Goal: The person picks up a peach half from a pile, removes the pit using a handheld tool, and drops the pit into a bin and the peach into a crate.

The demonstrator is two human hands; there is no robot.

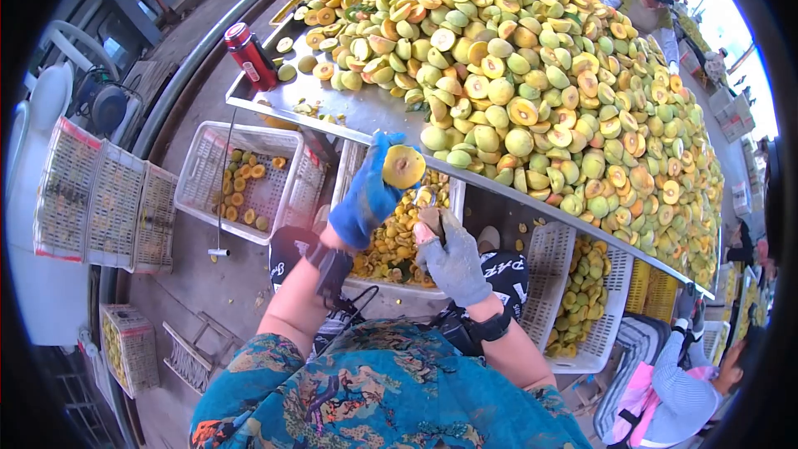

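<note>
1. The left hand [366,195], in a blue rubbery glove, was clenched around a halved fruit [404,166], its round cut face pale yellow with a darker hollow at the centre.
2. That halved fruit sat just below the edge of the metal table [366,112], above a white plastic crate [391,245].
3. The right hand [453,262], in a grey knitted glove, gripped a small tool [431,218] with a brownish handle; its working end was too small to make out, close beside the fruit.
4. The crate under the hands was latticed and held a heap of small yellow-orange pieces.
5. The smooth, grey table bore a huge mound of fruit [532,75], green-skinned rounds mixed with halves showing yellow flesh and orange-brown pits.
6. A red cylindrical bottle [252,56] with a dark cap stood at the table's near corner, just beside stray fruit.
7. A second white crate [241,179] on the floor to the left held a few scattered halves.
8. Another person's striped sleeve [677,382] showed at the lower right, near a further crate [582,299] of cut fruit.
</note>
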